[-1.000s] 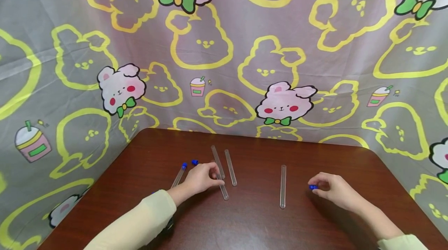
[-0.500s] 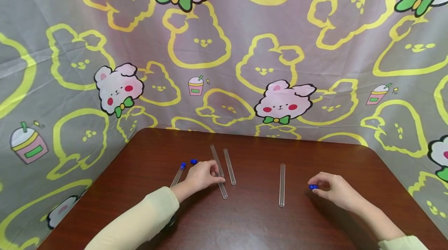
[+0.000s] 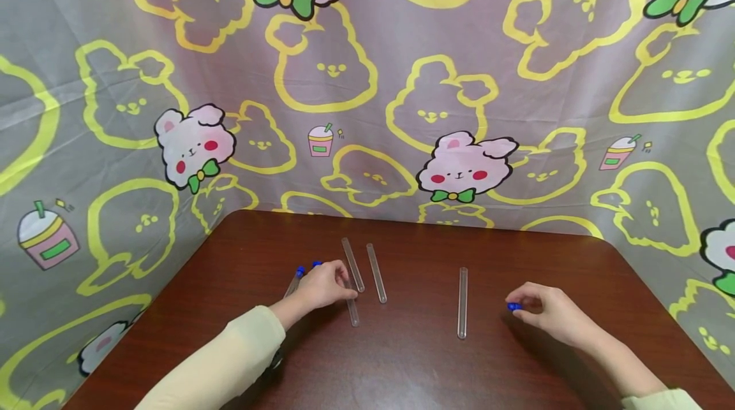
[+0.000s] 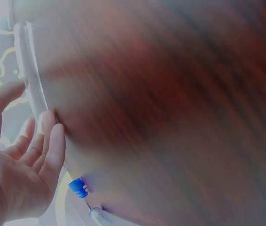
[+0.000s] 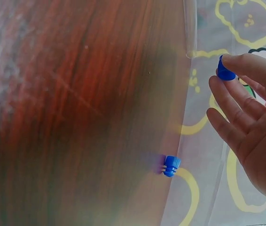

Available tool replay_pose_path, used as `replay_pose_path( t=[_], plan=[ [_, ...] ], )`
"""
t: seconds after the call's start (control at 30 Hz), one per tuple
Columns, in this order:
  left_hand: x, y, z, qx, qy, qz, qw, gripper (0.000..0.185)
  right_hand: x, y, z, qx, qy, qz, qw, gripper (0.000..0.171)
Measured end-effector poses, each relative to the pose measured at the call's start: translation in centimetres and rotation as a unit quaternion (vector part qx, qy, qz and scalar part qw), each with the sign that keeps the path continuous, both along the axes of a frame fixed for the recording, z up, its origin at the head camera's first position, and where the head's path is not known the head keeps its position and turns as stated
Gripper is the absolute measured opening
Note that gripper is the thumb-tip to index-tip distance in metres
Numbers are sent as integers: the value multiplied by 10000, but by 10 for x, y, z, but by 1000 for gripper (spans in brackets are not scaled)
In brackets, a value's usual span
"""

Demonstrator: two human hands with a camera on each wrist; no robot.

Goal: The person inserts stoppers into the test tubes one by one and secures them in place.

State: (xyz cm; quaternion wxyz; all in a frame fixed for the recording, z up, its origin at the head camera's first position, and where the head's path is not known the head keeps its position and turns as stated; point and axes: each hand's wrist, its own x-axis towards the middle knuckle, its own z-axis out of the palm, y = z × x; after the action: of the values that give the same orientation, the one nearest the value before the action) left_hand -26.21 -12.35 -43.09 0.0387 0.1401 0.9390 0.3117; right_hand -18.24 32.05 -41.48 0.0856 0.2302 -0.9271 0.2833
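At the left, my left hand (image 3: 327, 284) holds a clear test tube (image 3: 353, 315) between thumb and fingers; its lower end sticks out below the hand. The left wrist view shows this tube (image 4: 32, 70) running along the thumb and fingertips. My right hand (image 3: 554, 311) pinches a blue stopper (image 5: 226, 68) between thumb and forefinger, over the right part of the table. Two more test tubes lie beyond my left hand, a left one (image 3: 353, 264) and a right one (image 3: 376, 273). Another test tube (image 3: 462, 303) lies between the hands.
A tube with a blue stopper (image 3: 300, 271) lies partly behind my left hand, with a loose blue stopper (image 3: 317, 264) beside it. Another blue stopper (image 5: 171, 165) shows in the right wrist view. The brown table (image 3: 419, 365) meets a patterned cloth (image 3: 367, 78) behind.
My left hand has shifted a little to the left, and the test tube in it has moved along. My right hand stays in place with the stopper.
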Motion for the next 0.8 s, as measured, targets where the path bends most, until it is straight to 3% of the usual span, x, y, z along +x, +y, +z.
replay_pose_path(
  t=[0.6,0.8],
  plan=[
    [2,-11,-3,-27,295,328,9990,32,4,-2,-3,-97,304,62,9995,24],
    [4,-16,-5,150,477,359,9981,31,5,-3,-2,-259,270,55,9993,22]
  ],
)
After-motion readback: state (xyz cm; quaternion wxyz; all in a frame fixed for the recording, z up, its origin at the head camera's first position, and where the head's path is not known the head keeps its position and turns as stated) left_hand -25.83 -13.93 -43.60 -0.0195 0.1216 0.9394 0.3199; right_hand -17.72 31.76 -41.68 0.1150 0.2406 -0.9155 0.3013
